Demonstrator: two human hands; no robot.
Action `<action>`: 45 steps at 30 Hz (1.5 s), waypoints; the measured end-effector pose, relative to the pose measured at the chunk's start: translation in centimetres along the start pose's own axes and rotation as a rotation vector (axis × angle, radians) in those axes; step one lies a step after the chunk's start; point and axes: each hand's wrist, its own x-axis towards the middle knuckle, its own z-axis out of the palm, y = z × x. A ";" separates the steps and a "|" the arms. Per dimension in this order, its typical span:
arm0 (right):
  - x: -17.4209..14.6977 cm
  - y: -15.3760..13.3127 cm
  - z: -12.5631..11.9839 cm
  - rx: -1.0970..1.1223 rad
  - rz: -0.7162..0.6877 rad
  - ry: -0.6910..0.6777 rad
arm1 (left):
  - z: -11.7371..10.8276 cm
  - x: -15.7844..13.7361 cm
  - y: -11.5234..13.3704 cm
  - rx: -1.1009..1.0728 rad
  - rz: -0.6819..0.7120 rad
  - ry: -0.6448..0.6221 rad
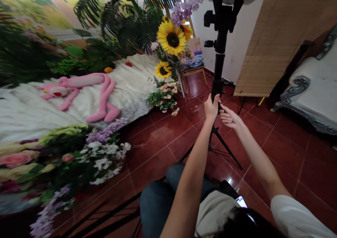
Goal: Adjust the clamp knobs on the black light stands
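A black light stand rises upright in front of me, its legs spread on the floor and a dark fixture at its top, cut off by the upper edge. My left hand is wrapped round the pole just under a thick black collar, thumb pointing up. Close by on the right side, my right hand has its fingers curled with thumb and forefinger pinched at the pole. Whatever small part sits in that pinch is hidden by the fingers. Several clamp knobs stick out higher up the pole.
A pink plush toy lies on a white furry cover at left. Sunflowers, white flowers and a small easel painting stand around it. A silver-trimmed white sofa is at right. More black stand legs reach in beside my knees.
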 end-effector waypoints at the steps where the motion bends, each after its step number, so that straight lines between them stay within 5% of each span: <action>1: 0.0 -0.1 -0.1 -0.147 -0.022 0.045 | -0.1 0.0 0.0 -0.002 -0.002 -0.004; 7: -0.9 -1.8 -0.2 -1.032 -0.318 0.169 | -0.3 -0.1 0.4 -0.019 -0.035 -0.038; 11: -1.8 -1.8 -0.3 -1.313 -0.482 0.391 | -0.2 -0.1 0.5 -0.051 -0.040 -0.036; 15: -2.6 -0.5 -1.3 -1.099 -0.502 0.431 | -0.2 -0.1 0.5 -0.079 -0.037 -0.039; 19: -2.7 0.5 -1.8 -0.854 -0.335 0.437 | -0.2 -0.1 0.4 -0.060 -0.044 -0.043; 27: -2.4 -0.4 -0.3 -1.087 -0.465 0.512 | -0.3 -0.2 0.8 -0.062 -0.050 -0.041; 39: -1.8 -3.2 1.8 -0.850 -0.689 0.504 | -0.4 -0.3 1.1 -0.047 -0.105 0.006; 45: 1.2 -2.6 2.7 -0.897 -0.625 0.539 | -0.6 -0.5 1.3 -0.011 -0.038 -0.006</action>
